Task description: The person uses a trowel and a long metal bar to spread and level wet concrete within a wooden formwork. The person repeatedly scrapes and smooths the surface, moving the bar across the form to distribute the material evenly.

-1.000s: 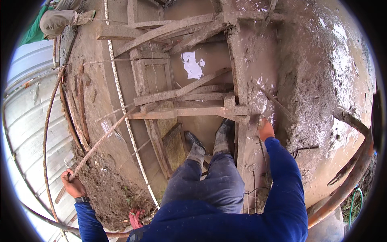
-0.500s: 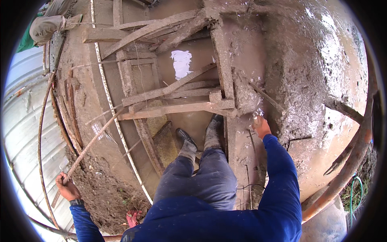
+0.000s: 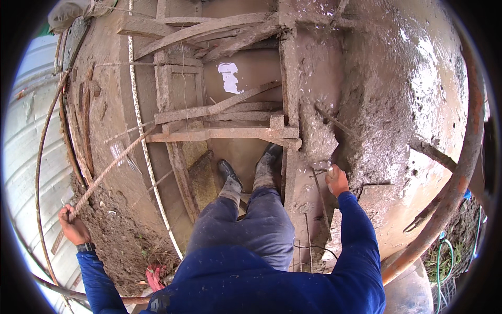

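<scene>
Far out at the left, my left hand [image 3: 75, 225] is closed around the near end of a long brown ribbed rod [image 3: 112, 167]. This rod slants up to the muddy timber frame [image 3: 219, 134]. My right hand [image 3: 337, 180] is closed just right of the frame, low over wet mud. A small pale end [image 3: 330, 171] pokes out of that fist; what it belongs to is mostly hidden. Beyond the fist lies a thick lump of wet mud [image 3: 320, 142]. A thin rusty bar [image 3: 321, 201] lies beside the right hand.
My boots [image 3: 230, 175] stand inside the frame, in brown water. A pale speckled pole [image 3: 140, 115] runs along the left. Corrugated sheeting [image 3: 31, 152] borders the far left. A thick rusty curved pipe [image 3: 460, 183] arches at right, near a green hose [image 3: 444, 261]. Another person's covered knee [image 3: 63, 18] shows top left.
The view has shifted, so the frame sits a little higher and further left. My right hand is slightly lower, further from the frame's corner. My left hand keeps hold of the rod.
</scene>
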`<act>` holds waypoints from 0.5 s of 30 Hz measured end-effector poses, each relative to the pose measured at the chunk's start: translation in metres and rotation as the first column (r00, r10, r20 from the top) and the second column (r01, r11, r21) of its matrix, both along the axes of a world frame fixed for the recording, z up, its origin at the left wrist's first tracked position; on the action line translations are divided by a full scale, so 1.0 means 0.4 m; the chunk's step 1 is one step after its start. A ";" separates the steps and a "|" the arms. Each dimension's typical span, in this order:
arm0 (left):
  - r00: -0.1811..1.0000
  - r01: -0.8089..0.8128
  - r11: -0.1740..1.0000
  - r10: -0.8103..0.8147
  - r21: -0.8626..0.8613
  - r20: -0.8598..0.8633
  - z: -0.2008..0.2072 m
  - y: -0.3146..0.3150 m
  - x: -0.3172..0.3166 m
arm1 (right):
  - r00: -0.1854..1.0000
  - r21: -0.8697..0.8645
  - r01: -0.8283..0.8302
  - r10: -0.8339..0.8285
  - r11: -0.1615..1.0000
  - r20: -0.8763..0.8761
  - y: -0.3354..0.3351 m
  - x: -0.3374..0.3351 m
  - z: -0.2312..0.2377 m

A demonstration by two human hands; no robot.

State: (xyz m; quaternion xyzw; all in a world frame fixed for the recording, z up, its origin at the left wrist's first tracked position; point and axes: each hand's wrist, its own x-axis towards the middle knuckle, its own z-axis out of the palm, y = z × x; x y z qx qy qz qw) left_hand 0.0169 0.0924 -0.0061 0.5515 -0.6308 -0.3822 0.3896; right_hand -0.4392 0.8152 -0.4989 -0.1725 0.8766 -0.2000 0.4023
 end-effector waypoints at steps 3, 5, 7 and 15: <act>0.994 0.106 0.994 -0.104 0.035 -0.041 -0.003 -0.011 0.018 | 1.000 0.011 0.028 -0.028 1.000 0.008 0.014 -0.012 0.057; 0.989 0.130 0.990 -0.126 0.052 -0.079 -0.010 -0.025 0.033 | 0.999 0.014 0.040 -0.040 0.999 -0.021 0.021 -0.020 0.099; 0.991 0.126 0.992 -0.124 0.025 -0.048 -0.021 -0.038 0.058 | 0.998 0.086 -0.011 0.006 0.996 0.062 -0.003 -0.055 0.166; 0.974 0.226 0.973 -0.227 -0.048 -0.004 -0.050 -0.128 0.096 | 0.997 -0.032 -0.018 0.020 0.999 0.073 -0.048 -0.073 0.339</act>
